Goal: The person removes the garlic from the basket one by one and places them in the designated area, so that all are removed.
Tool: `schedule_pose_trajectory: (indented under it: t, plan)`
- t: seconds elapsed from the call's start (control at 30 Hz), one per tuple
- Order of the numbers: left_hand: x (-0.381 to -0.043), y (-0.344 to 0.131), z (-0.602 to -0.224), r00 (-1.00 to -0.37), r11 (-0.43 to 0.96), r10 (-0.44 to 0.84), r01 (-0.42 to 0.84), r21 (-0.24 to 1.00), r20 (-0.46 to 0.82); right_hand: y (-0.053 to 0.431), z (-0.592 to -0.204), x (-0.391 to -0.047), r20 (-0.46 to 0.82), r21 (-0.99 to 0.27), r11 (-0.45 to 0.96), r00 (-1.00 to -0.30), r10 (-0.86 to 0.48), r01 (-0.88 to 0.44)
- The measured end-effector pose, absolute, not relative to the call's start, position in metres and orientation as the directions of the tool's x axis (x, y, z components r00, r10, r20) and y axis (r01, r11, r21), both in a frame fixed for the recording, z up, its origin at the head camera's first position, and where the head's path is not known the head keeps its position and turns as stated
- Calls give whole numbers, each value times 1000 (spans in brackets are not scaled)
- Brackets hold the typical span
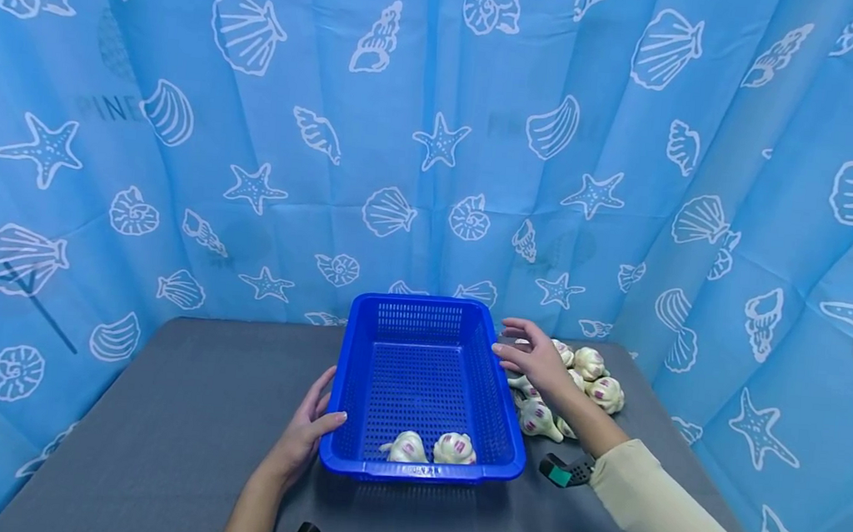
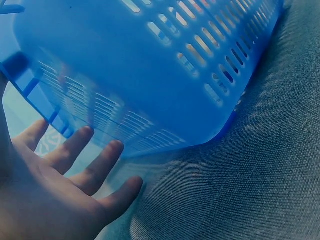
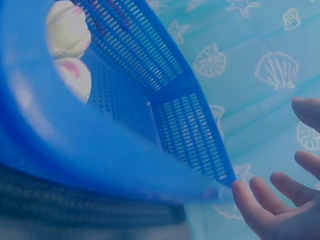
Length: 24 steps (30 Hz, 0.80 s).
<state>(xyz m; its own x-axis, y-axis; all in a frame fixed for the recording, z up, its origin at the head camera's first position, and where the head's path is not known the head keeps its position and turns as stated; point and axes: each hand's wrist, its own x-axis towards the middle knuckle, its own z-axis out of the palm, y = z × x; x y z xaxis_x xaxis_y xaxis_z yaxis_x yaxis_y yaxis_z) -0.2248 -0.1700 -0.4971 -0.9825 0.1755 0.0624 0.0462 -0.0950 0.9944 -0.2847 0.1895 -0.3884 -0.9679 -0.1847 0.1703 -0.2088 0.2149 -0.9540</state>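
Note:
A blue plastic basket [image 1: 417, 382] with slotted walls stands in the middle of the grey table. My left hand [image 1: 306, 425] is at its left side, thumb over the rim and spread fingers [image 2: 97, 162] along the outside wall. Those fingers are loosely extended in the left wrist view. My right hand [image 1: 532, 359] hovers at the right rim, its relaxed fingertips close to the edge; the right wrist view shows spread fingers [image 3: 267, 202] holding nothing. Two purple-marked garlic bulbs, one on the left [image 1: 407, 446] and one on the right [image 1: 455, 449], lie inside at the basket's near end.
A heap of garlic bulbs [image 1: 538, 417] lies on the table to the right of the basket, partly hidden by my right hand and forearm. A blue curtain [image 1: 434, 175] with white shell prints hangs behind the grey table [image 1: 197, 415] and along its sides.

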Motion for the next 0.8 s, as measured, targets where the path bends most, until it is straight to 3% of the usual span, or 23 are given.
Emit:
schedule_pose_trajectory:
  t: [0.17,0.43,0.63,0.8]
  plan:
    - [-225,-169,-498,-986,-89,157,36,995,50,176,-384,-291,151,-957,199,-948,-281,-211]
    - [-225,-169,-498,-984,-91,166,45,995,60,155,-385,-304,88,-930,292,-905,-417,-225]
    - [-224,-171,-497,-981,-82,178,61,995,75,140,-386,-311,52,-885,393,-891,-452,-251]
    - [-223,-171,-495,-981,-84,179,57,995,71,130,-389,-315,31,-880,392,-856,-515,-267]
